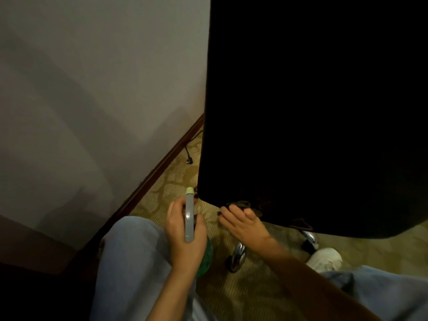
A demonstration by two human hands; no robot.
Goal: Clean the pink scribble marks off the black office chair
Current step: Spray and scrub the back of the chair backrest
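Grey painted wall (92, 89) far left, dark wooden skirting board (162, 163) below it, thin black cable (188, 151) lying on the beige patterned carpet (254, 293).

Left hand (185, 239): fingers wrapped tight round the neck of the green plastic spray bottle with grey trigger head (189, 218), nozzle pointing up-frame toward the chair's lower corner. Bottle is light and rigid, probably slick if wet. The neck grip is right and keeps a finger free for the trigger.

Right hand (243, 224): fingertips curled onto a dark crumpled cloth (240, 204), holding it against the bottom edge of the chair. Cloth is soft, so it should bunch under pressure. Keep it wadded.

Large black upholstered office chair (312, 112) fills the right side, its back panel facing the camera, standing on chrome caster legs (238, 251). No pink marks visible. The panel is too dark to tell, so they may sit at the edge under the cloth.

Judgement: padded surface gives a little and the chair will roll when scrubbed. Brace it at the panel edge or frame, not on the castors.

White shoe (324, 259) bottom right.
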